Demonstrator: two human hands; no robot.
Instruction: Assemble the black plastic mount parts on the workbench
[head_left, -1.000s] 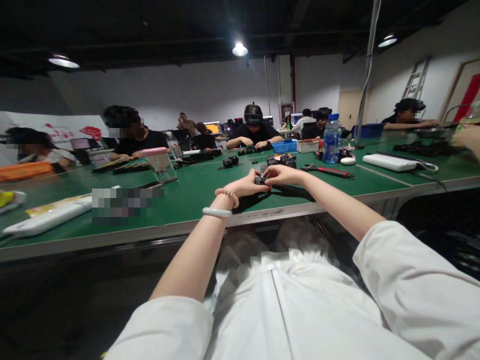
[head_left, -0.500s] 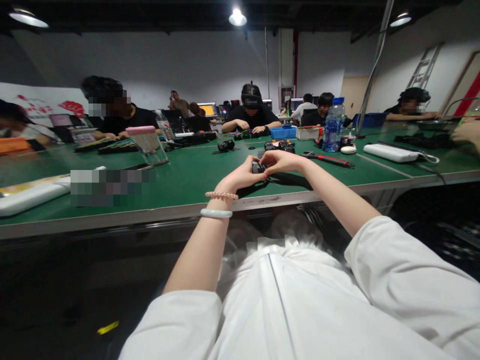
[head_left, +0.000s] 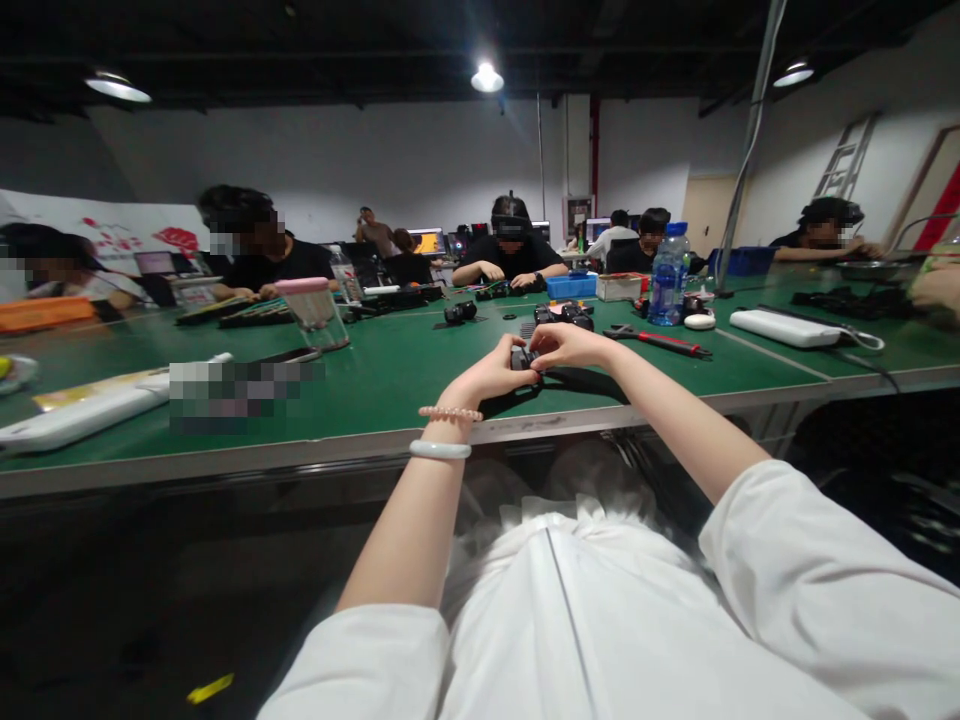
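Observation:
Between my two hands is a small dark grey and black part (head_left: 520, 358), just above the green table near its front edge; its kind is too small to make out. My left hand (head_left: 491, 376) grips it from the left, thumb and fingers closed around its side. From the right, my right hand (head_left: 568, 347) pinches the same part, fingers bent over its top. Beyond my hands lie several black parts (head_left: 564, 315) in a cluster, and another black part (head_left: 460, 312) sits a little to the left of them.
Red-handled pliers (head_left: 671, 345) lie right of my hands, with a blue bottle (head_left: 670, 275) behind. On the left stand a pink-lidded cup (head_left: 315, 315) and a white power strip (head_left: 97, 408). A white box-shaped device (head_left: 784, 328) lies at right. Co-workers sit across the green table (head_left: 390, 385).
The whole view has tilted up slightly, so everything sits lower in the picture. My fingers have shifted a little, and more of the grey part shows between them.

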